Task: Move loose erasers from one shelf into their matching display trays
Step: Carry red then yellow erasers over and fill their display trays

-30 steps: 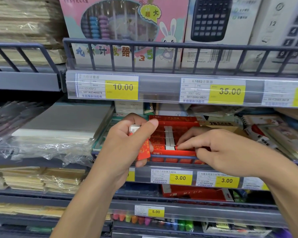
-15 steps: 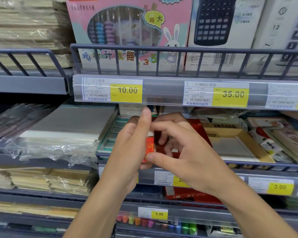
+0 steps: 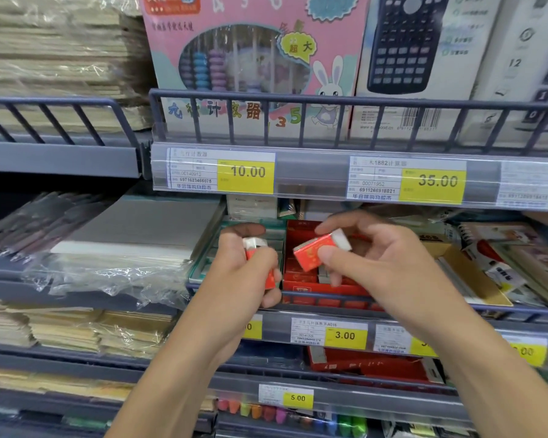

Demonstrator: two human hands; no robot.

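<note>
**Presently: both hands holding erasers at the red tray**

Head view: the left hand (image 3: 247,263) is closed around a red-sleeved eraser (image 3: 256,248), white end upward, just left of the red display tray (image 3: 323,287). The right hand (image 3: 383,263) pinches a second red-sleeved eraser (image 3: 318,248) between thumb and fingers, tilted, white end up and to the right, above the tray's interior. The tray sits on the middle shelf behind the rail (image 3: 329,300), beside a green tray (image 3: 203,270). A price tag (image 3: 329,335) reads 3.00.
</note>
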